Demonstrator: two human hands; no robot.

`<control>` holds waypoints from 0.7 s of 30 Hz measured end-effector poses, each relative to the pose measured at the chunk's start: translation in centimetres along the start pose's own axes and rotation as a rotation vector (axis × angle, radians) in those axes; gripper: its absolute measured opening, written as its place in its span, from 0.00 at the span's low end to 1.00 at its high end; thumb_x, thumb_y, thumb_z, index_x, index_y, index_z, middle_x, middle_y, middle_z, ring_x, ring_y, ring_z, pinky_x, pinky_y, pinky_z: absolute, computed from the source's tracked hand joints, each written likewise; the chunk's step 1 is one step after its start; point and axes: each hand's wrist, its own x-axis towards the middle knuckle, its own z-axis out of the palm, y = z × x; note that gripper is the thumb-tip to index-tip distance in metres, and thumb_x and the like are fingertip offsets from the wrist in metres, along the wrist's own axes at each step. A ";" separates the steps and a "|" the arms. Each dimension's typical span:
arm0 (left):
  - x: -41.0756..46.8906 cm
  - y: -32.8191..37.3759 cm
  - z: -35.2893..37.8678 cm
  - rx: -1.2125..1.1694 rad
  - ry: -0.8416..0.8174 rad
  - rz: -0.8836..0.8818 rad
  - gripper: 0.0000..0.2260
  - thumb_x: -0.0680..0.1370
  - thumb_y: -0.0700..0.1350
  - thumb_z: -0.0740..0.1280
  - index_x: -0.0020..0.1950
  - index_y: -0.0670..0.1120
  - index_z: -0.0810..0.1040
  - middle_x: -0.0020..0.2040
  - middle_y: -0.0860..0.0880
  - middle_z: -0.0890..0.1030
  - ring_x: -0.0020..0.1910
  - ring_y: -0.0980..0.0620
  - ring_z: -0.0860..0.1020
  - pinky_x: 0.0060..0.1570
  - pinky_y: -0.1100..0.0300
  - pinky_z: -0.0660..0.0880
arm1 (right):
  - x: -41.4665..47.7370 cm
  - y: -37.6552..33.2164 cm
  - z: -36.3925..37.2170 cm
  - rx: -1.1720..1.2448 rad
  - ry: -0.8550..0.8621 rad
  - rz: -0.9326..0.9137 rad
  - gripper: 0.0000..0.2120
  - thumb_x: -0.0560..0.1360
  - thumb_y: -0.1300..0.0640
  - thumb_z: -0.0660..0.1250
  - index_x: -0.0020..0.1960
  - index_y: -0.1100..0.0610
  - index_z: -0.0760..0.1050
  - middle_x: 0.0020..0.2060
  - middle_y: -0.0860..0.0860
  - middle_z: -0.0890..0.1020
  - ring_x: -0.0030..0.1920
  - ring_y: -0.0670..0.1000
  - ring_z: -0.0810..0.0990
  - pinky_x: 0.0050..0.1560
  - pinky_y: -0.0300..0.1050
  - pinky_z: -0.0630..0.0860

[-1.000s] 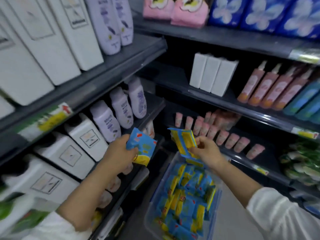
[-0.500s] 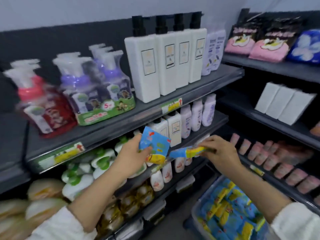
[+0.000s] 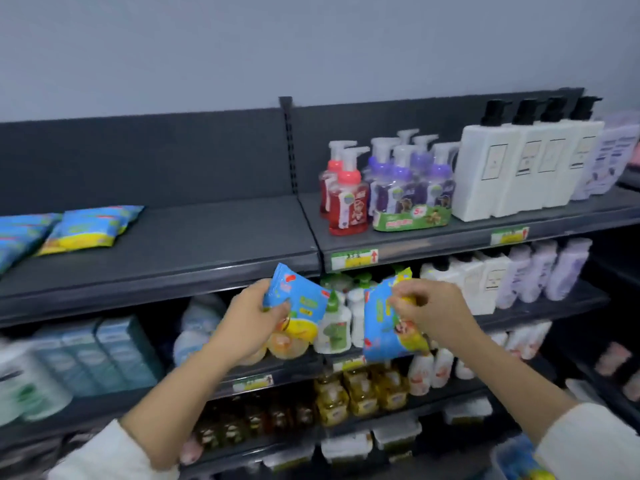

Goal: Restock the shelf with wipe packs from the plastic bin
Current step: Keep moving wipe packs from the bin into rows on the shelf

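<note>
The person wears a white long-sleeved top, both sleeves pushed up the forearms, leaving the left hand (image 3: 247, 318) and right hand (image 3: 434, 311) bare.

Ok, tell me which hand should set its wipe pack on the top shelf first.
Left, probably. The left hand holds its wipe pack just below the bare stretch of top shelf, nearer the packs already there. The right hand and its pack sit further right, under the soap bottles.

left hand (image 3: 247, 323) and right hand (image 3: 434, 315) each grip a blue wipe pack (image 3: 299, 301) below the top shelf (image 3: 194, 247), where more packs (image 3: 90, 226) lie
</note>
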 end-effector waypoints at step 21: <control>-6.9 -6.5 -18.9 -0.119 0.504 -0.170 0.06 0.78 0.39 0.65 0.55 0.45 0.75 0.48 0.51 0.81 0.41 0.58 0.79 0.30 0.71 0.74 | 4.5 -20.2 17.3 0.258 -0.416 -0.328 0.20 0.67 0.70 0.72 0.44 0.45 0.75 0.49 0.47 0.77 0.37 0.40 0.74 0.38 0.30 0.71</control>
